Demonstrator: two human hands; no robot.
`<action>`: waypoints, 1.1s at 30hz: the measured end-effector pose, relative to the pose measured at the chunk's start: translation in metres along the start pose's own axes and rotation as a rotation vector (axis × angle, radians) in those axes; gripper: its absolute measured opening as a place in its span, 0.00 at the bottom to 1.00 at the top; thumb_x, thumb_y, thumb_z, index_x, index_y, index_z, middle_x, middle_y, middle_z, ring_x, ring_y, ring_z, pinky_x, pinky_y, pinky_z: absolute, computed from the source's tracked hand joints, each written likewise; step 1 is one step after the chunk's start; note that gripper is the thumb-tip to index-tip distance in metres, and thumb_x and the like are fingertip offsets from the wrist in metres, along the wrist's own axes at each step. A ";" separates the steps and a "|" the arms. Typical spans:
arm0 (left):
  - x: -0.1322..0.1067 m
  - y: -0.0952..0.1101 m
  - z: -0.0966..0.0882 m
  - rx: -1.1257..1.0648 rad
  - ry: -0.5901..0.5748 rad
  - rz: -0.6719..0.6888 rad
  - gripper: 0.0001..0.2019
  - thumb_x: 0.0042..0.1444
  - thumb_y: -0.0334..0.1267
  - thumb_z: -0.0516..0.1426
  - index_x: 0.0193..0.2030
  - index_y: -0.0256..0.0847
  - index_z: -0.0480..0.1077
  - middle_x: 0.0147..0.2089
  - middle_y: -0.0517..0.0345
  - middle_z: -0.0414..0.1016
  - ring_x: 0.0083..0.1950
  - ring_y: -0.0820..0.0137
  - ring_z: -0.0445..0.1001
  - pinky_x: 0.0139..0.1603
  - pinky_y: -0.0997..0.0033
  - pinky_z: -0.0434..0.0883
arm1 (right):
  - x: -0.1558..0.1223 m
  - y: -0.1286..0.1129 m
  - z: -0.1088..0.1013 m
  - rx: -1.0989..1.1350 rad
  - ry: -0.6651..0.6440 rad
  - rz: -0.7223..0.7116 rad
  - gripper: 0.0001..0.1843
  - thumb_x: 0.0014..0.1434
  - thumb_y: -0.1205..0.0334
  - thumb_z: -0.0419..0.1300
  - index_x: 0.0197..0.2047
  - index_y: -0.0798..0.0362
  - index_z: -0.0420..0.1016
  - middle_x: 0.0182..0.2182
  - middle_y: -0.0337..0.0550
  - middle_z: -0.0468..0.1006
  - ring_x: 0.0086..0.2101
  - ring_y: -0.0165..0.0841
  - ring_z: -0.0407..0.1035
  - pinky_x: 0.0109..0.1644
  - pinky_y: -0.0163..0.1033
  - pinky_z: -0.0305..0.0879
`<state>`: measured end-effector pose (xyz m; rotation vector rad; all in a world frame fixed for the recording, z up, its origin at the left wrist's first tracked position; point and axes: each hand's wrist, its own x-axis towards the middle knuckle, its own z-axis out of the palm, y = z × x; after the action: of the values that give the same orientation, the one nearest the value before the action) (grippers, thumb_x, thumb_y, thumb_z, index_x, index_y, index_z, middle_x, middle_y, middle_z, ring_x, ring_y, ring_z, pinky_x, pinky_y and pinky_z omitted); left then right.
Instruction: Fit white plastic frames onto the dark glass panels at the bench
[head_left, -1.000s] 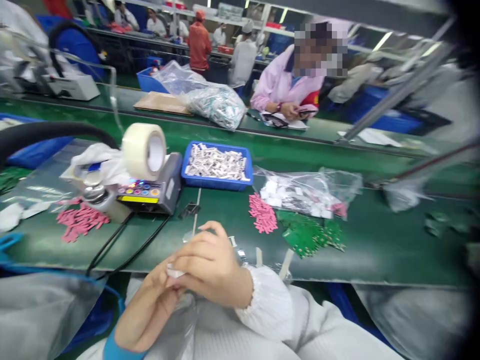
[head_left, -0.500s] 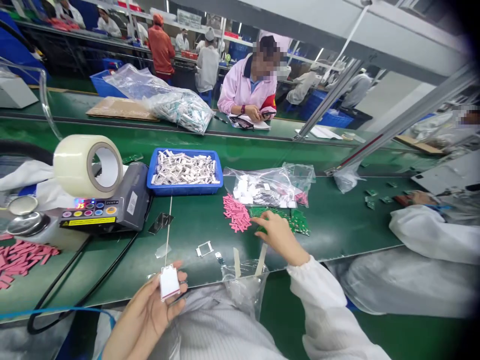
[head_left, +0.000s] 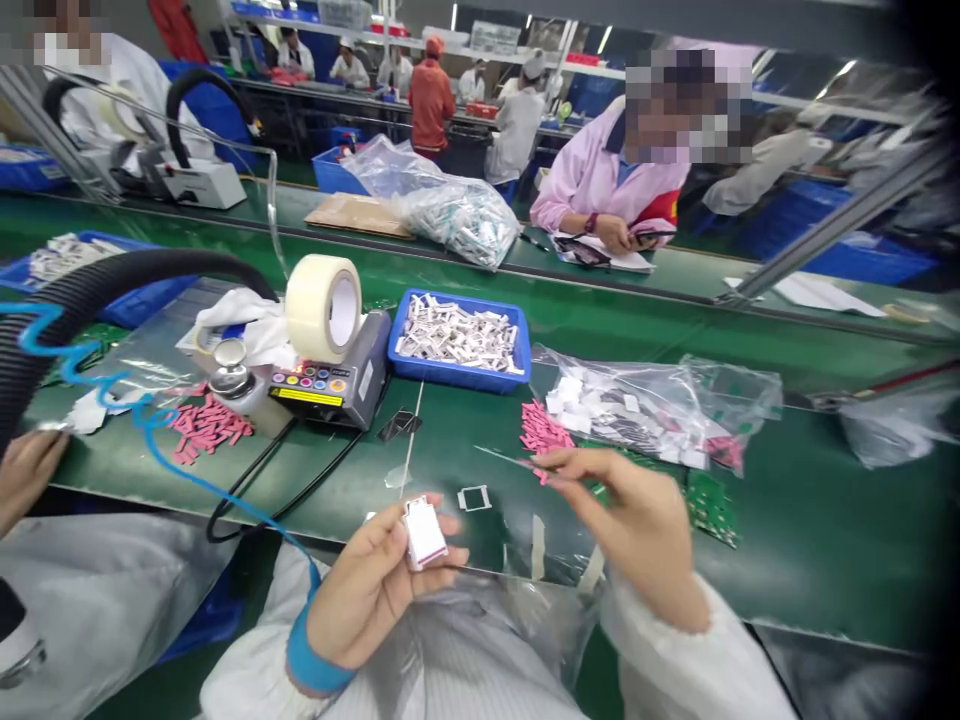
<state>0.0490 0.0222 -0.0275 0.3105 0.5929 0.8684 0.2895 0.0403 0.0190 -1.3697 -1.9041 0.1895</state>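
In the head view, writing on the tape dispenser's (head_left: pixel 374 371) yellow label (head_left: pixel 306 397) is too small to read. The left hand's (head_left: pixel 379 590) fingers grip a white casing (head_left: pixel 425 535) at the table's (head_left: pixel 457 435) near edge, long axis pointing away from the wearer, pink-striped end nearest. The right hand (head_left: pixel 637 520) pinches a thin piece (head_left: pixel 501 456), nearly edge-on. A blue tray (head_left: pixel 457 376) holds white parts (head_left: pixel 459 335).

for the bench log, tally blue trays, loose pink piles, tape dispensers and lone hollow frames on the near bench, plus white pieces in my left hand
Blue trays: 2 (middle tray, far-left tray)
Pink piles: 2 (left pile, right pile)
Tape dispenser: 1
Lone hollow frame: 1
White piece in left hand: 1
Total: 7
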 end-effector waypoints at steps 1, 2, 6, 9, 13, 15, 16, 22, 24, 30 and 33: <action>0.000 0.000 0.002 -0.003 -0.007 0.017 0.13 0.53 0.40 0.58 0.45 0.39 0.73 0.41 0.50 0.79 0.40 0.63 0.78 0.40 0.66 0.75 | 0.001 -0.019 0.014 0.032 0.037 -0.120 0.05 0.58 0.67 0.56 0.30 0.50 0.68 0.33 0.38 0.80 0.33 0.30 0.75 0.37 0.32 0.71; -0.001 0.001 0.004 -0.008 -0.009 0.042 0.13 0.53 0.40 0.59 0.44 0.39 0.73 0.40 0.51 0.79 0.41 0.64 0.78 0.40 0.66 0.75 | 0.001 -0.035 0.029 0.059 0.041 -0.253 0.06 0.59 0.70 0.54 0.31 0.51 0.69 0.35 0.40 0.81 0.36 0.29 0.75 0.39 0.32 0.71; -0.005 0.005 0.004 -0.030 0.027 0.153 0.11 0.51 0.38 0.60 0.42 0.41 0.74 0.37 0.54 0.79 0.38 0.70 0.76 0.39 0.71 0.74 | -0.001 -0.065 0.073 0.152 0.010 -0.550 0.08 0.61 0.71 0.52 0.36 0.57 0.72 0.39 0.48 0.80 0.45 0.35 0.72 0.46 0.40 0.71; -0.009 0.008 0.000 -0.040 0.065 0.183 0.14 0.50 0.40 0.61 0.44 0.43 0.74 0.37 0.55 0.78 0.37 0.70 0.76 0.40 0.69 0.74 | 0.000 -0.067 0.081 0.165 -0.032 -0.542 0.10 0.62 0.71 0.51 0.43 0.59 0.72 0.40 0.49 0.79 0.46 0.35 0.71 0.46 0.42 0.70; -0.012 0.012 -0.006 -0.044 0.103 0.234 0.14 0.49 0.40 0.62 0.44 0.44 0.75 0.35 0.56 0.79 0.33 0.73 0.75 0.41 0.70 0.73 | 0.003 -0.071 0.078 0.141 -0.066 -0.582 0.12 0.63 0.70 0.50 0.48 0.60 0.70 0.42 0.50 0.78 0.47 0.35 0.69 0.47 0.42 0.68; -0.014 0.013 -0.008 -0.040 0.110 0.249 0.13 0.50 0.40 0.61 0.43 0.44 0.76 0.35 0.57 0.79 0.32 0.74 0.75 0.41 0.71 0.73 | 0.003 -0.075 0.078 0.124 -0.078 -0.583 0.12 0.64 0.70 0.49 0.47 0.59 0.71 0.42 0.49 0.79 0.46 0.34 0.70 0.49 0.43 0.66; -0.014 0.014 -0.009 -0.041 0.114 0.252 0.12 0.50 0.39 0.61 0.43 0.44 0.76 0.35 0.57 0.79 0.32 0.74 0.75 0.40 0.72 0.73 | 0.004 -0.076 0.078 0.116 -0.083 -0.579 0.12 0.64 0.70 0.49 0.47 0.59 0.71 0.41 0.48 0.79 0.46 0.33 0.70 0.50 0.44 0.65; -0.014 0.017 -0.016 -0.044 0.140 0.257 0.15 0.50 0.39 0.61 0.46 0.47 0.74 0.42 0.55 0.80 0.41 0.72 0.76 0.39 0.78 0.72 | 0.007 -0.077 0.091 0.207 -0.184 -0.534 0.10 0.63 0.66 0.52 0.46 0.56 0.70 0.43 0.49 0.77 0.46 0.34 0.69 0.51 0.44 0.66; -0.011 0.015 -0.018 -0.023 0.147 0.269 0.16 0.51 0.38 0.60 0.48 0.47 0.73 0.43 0.54 0.79 0.43 0.69 0.76 0.40 0.75 0.73 | 0.007 -0.078 0.098 0.248 -0.217 -0.383 0.09 0.60 0.60 0.56 0.42 0.54 0.72 0.47 0.51 0.74 0.46 0.35 0.69 0.48 0.42 0.68; 0.003 0.006 -0.012 0.017 0.183 0.316 0.23 0.50 0.39 0.61 0.54 0.52 0.68 0.57 0.52 0.70 0.55 0.60 0.69 0.54 0.61 0.69 | 0.013 -0.076 0.091 0.320 -0.301 -0.055 0.05 0.55 0.68 0.59 0.37 0.51 0.69 0.39 0.41 0.77 0.40 0.30 0.71 0.42 0.34 0.69; 0.008 0.008 -0.010 0.060 0.184 0.249 0.21 0.51 0.42 0.60 0.53 0.55 0.68 0.62 0.56 0.64 0.58 0.57 0.67 0.55 0.56 0.68 | 0.039 -0.046 0.060 0.167 -0.125 -0.058 0.07 0.54 0.66 0.60 0.38 0.51 0.67 0.40 0.41 0.77 0.42 0.32 0.71 0.45 0.37 0.68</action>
<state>0.0417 0.0336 -0.0342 0.3668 0.7628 1.1285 0.2116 0.0730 0.0207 -1.2143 -1.9794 0.4045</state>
